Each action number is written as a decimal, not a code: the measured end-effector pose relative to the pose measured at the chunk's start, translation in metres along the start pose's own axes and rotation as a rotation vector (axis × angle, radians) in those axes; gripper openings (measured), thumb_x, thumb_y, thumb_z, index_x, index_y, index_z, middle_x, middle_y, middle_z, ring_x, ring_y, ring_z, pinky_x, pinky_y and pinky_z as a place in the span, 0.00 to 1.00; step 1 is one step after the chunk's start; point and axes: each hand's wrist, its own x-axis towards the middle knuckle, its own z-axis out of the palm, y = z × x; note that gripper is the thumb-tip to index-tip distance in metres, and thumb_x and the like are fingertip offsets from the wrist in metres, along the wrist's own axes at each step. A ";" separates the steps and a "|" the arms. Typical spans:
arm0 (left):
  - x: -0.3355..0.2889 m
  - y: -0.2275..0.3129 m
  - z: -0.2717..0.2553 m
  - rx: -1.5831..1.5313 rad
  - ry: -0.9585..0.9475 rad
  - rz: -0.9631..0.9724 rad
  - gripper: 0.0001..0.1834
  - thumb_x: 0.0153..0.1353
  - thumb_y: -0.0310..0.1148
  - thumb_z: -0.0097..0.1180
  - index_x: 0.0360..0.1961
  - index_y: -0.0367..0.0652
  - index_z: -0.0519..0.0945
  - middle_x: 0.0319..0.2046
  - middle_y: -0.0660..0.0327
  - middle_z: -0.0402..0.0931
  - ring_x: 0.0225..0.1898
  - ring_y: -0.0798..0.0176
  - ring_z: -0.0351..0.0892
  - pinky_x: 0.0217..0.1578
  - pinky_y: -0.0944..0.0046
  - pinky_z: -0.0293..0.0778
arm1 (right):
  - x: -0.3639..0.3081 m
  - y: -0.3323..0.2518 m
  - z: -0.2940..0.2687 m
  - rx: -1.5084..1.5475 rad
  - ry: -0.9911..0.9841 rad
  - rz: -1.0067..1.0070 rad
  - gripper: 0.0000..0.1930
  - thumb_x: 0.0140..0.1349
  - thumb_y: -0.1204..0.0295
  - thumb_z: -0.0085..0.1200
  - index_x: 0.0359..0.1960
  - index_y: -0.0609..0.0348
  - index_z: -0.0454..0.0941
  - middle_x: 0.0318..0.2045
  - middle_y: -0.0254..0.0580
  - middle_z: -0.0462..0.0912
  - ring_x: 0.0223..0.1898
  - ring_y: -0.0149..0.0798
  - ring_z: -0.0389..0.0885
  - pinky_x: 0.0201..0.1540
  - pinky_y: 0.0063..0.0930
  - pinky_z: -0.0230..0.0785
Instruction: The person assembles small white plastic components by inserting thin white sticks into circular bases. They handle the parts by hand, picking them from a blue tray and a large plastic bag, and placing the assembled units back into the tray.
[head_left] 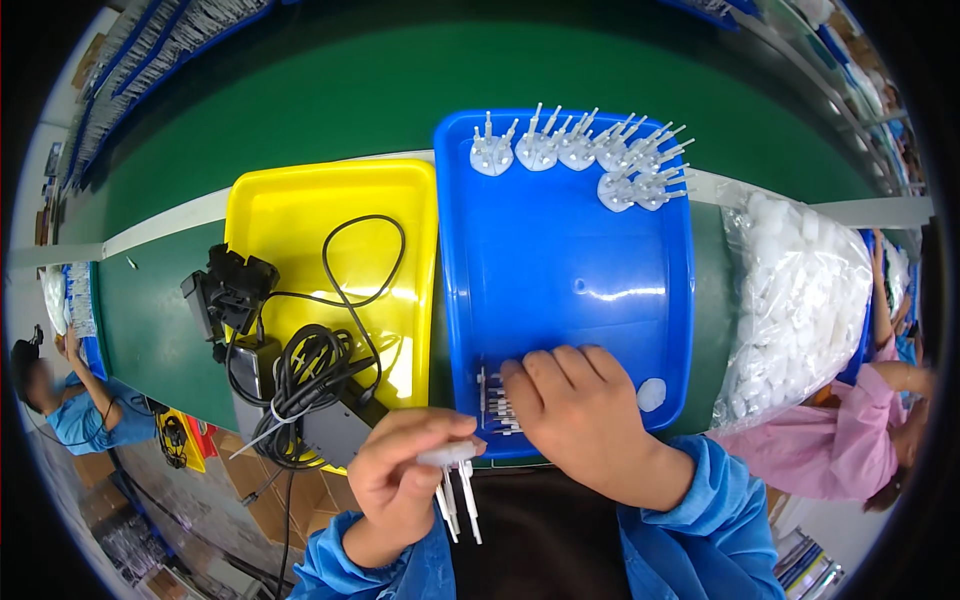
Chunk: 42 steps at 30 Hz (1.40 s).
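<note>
My left hand [398, 478] is at the near edge of the blue tray, pinching a white plastic disc [448, 455] from which several thin white pins [467, 500] hang down. Inside the tray's near left corner, my right hand [590, 412] is curled over a small pile of loose white pins [499, 412]. Its fingertips are partly hidden, so what they grip does not show. To the right of that hand lies a single flat white disc [652, 394]. Along the far side of the blue tray [560, 255] stand several white discs with upright pins [575, 148].
Left of the blue tray sits a yellow tray [290, 190] with a coiled black cable [310, 370] and a black device [235, 290]. A clear bag of white parts [800, 300] lies on the right. Other people [85, 400] work at both sides of the green table [340, 90].
</note>
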 end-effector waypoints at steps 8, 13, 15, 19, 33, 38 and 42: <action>0.024 0.003 0.009 -0.040 -0.216 -0.113 0.22 0.79 0.31 0.55 0.69 0.34 0.84 0.65 0.46 0.74 0.59 0.58 0.83 0.52 0.63 0.81 | -0.023 0.025 -0.023 0.839 0.072 0.276 0.15 0.53 0.83 0.71 0.42 0.53 0.85 0.40 0.38 0.86 0.34 0.39 0.87 0.39 0.35 0.81; 0.032 0.001 0.016 0.258 -0.358 0.027 0.33 0.64 0.13 0.59 0.72 0.39 0.83 0.56 0.52 0.78 0.50 0.59 0.84 0.48 0.63 0.82 | -0.036 0.019 -0.021 0.936 0.207 0.298 0.15 0.56 0.83 0.74 0.45 0.54 0.91 0.37 0.39 0.90 0.31 0.36 0.88 0.34 0.28 0.80; 0.024 -0.003 0.023 0.107 -0.249 -0.066 0.28 0.68 0.15 0.62 0.69 0.36 0.83 0.55 0.52 0.79 0.50 0.59 0.87 0.49 0.64 0.86 | -0.039 0.023 -0.018 0.809 0.243 0.236 0.15 0.56 0.80 0.76 0.45 0.52 0.92 0.31 0.37 0.90 0.27 0.36 0.88 0.31 0.27 0.79; 0.022 -0.011 0.026 -0.088 -0.152 -0.126 0.19 0.72 0.16 0.63 0.63 0.32 0.84 0.56 0.51 0.80 0.56 0.59 0.87 0.53 0.63 0.88 | -0.047 0.025 -0.015 0.675 0.316 0.208 0.14 0.57 0.75 0.79 0.45 0.49 0.94 0.21 0.32 0.87 0.20 0.35 0.86 0.25 0.27 0.75; 0.031 -0.007 0.026 0.242 -0.177 0.009 0.19 0.66 0.18 0.71 0.58 0.34 0.88 0.54 0.48 0.85 0.48 0.59 0.91 0.47 0.65 0.89 | -0.047 0.021 -0.017 0.673 0.222 0.262 0.13 0.61 0.69 0.79 0.48 0.51 0.93 0.18 0.33 0.84 0.16 0.35 0.82 0.20 0.28 0.70; 0.036 -0.010 0.028 0.312 -0.185 0.042 0.19 0.65 0.18 0.71 0.58 0.36 0.88 0.58 0.47 0.90 0.46 0.58 0.93 0.45 0.62 0.89 | -0.037 0.018 -0.015 0.648 0.265 0.278 0.11 0.63 0.68 0.78 0.46 0.52 0.92 0.21 0.33 0.87 0.17 0.37 0.83 0.21 0.29 0.72; 0.041 -0.004 0.030 0.463 -0.212 0.153 0.20 0.64 0.19 0.71 0.58 0.36 0.89 0.54 0.49 0.93 0.42 0.56 0.94 0.43 0.62 0.88 | -0.040 0.014 -0.013 0.629 0.252 0.331 0.11 0.63 0.68 0.78 0.44 0.53 0.90 0.24 0.33 0.89 0.18 0.38 0.85 0.21 0.30 0.73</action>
